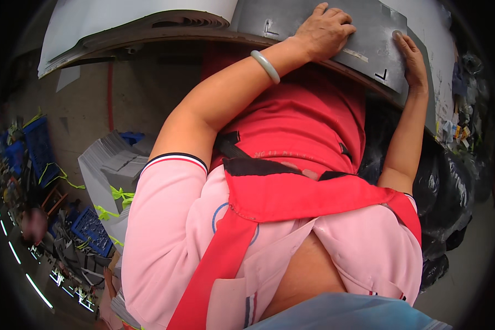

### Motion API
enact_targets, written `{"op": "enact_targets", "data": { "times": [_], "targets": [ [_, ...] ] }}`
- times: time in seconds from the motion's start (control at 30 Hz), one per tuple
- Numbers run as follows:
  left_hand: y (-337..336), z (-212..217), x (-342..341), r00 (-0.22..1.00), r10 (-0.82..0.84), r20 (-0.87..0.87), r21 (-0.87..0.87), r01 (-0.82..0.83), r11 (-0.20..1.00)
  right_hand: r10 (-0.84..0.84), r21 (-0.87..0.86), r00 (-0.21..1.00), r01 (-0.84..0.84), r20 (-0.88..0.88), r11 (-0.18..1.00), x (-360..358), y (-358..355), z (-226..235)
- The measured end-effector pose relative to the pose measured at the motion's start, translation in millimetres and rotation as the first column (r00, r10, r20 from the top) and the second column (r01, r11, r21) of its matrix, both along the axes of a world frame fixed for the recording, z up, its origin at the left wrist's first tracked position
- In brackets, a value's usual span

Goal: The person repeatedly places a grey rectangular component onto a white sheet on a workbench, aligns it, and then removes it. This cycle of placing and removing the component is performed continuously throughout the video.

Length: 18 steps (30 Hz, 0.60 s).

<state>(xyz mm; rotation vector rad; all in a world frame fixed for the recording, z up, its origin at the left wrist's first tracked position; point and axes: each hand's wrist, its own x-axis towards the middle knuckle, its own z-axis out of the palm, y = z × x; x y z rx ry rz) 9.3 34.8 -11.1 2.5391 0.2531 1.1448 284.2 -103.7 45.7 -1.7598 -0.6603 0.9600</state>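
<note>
A dark grey sheet or board point(368, 49) lies at the edge of the work surface, with black corner marks and a small pale strip point(356, 55) on it. My left hand point(325, 33) rests on its upper side, fingers bent and drawn together; whatever they may hold is hidden. A pale bangle point(265, 66) circles my left wrist. At the board's right edge, my right hand point(415, 60) grips it, thumb on top and the other fingers mostly out of sight.
White sheets with curled edges point(143, 27) are piled left of the board. Grey stacked sheets tied with green strips point(107, 176) stand at the left, near blue crates point(92, 231). Black plastic bags point(445, 192) crowd the right side. Another person's arm point(110, 283) shows at lower left.
</note>
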Motion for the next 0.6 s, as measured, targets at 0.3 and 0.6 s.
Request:
{"op": "enact_targets", "data": {
  "times": [0.3, 0.6],
  "targets": [
    [-80, 28, -64, 0.957, -0.256, -0.140, -0.103, 0.243, 0.965, -0.124, 0.509, 0.892, -0.130, 0.435, 0.851, -51, -54, 86],
    [-5, 28, -64, 0.903, -0.239, -0.357, -0.258, 0.151, 0.954, -0.258, 0.722, 0.955, 0.074, 0.148, 0.688, -5, -67, 90]
  ]
}}
